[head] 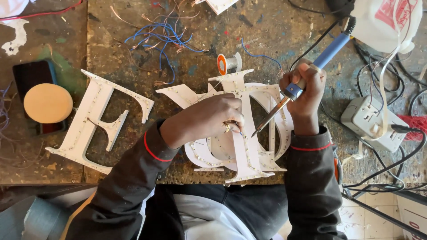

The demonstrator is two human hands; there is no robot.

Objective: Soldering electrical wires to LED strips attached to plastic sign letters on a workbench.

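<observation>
1. My right hand (304, 91) is closed around the blue handle of the soldering iron (297, 89), tip angled down-left toward the stacked white letters (247, 146) at the near edge of the workbench (267, 35).
2. My left hand (209, 118) presses on the stack, fingertips pinched together beside the iron's tip; whether they hold a wire, I cannot tell.
3. I judge it best to keep the tip on the joint only briefly and keep the left fingers clear of the hot metal.
4. The solder spool (227, 63) stands just behind the letters; a separate letter (95, 122) lies toward the left edge.
5. The iron's cord should stay slack.
</observation>
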